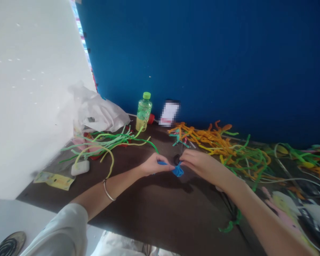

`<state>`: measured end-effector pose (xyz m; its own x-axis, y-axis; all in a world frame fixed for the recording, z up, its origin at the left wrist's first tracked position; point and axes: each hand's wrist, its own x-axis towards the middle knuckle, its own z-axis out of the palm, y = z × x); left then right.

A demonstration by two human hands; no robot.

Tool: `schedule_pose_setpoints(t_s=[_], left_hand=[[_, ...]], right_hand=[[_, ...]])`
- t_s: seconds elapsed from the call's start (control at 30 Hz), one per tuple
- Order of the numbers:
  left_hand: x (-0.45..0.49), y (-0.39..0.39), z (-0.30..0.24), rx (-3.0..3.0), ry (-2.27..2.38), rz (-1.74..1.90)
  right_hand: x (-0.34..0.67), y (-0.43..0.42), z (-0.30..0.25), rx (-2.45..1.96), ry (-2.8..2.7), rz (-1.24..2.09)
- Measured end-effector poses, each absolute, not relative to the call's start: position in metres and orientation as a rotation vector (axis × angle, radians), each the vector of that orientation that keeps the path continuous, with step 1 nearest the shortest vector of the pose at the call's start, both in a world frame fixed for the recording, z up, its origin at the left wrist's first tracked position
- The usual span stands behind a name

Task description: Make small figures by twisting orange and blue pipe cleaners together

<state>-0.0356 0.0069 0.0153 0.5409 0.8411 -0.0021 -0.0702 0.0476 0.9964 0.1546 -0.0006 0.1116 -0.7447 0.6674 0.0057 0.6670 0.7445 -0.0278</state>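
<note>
My left hand [154, 165] is closed in a pinch on a blue pipe cleaner [177, 172], which curls into a small bundle between both hands above the dark table [160, 209]. My right hand [196, 160] is closed too, its fingertips pinching a small dark round piece [176, 159] right against the blue pipe cleaner. A thin bracelet [108, 191] circles my left wrist.
Green and yellow pipe cleaners [106, 143] lie at left, orange ones [210, 137] and more green ones [252, 160] at right. A green-capped bottle [144, 111], a white plastic bag [100, 112], a small white case [80, 167] and a yellow packet [54, 180] sit around. A blue wall stands behind.
</note>
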Motion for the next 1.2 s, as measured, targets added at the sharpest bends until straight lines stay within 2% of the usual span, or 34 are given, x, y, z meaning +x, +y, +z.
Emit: schedule_pose_setpoints(t_s=[0.37,0.93,1.2], left_hand=[[-0.035,0.005,0.018,1.341,0.837,0.894],[-0.032,0.004,0.012,1.233,0.930,1.128],[-0.027,0.003,0.013,1.054,0.981,1.276]], right_hand=[[0.151,-0.005,0.115,-1.056,-2.778,-0.009],[0.135,-0.025,0.098,-1.376,-2.091,0.308],[0.126,-0.025,0.082,-1.342,-1.780,0.623]])
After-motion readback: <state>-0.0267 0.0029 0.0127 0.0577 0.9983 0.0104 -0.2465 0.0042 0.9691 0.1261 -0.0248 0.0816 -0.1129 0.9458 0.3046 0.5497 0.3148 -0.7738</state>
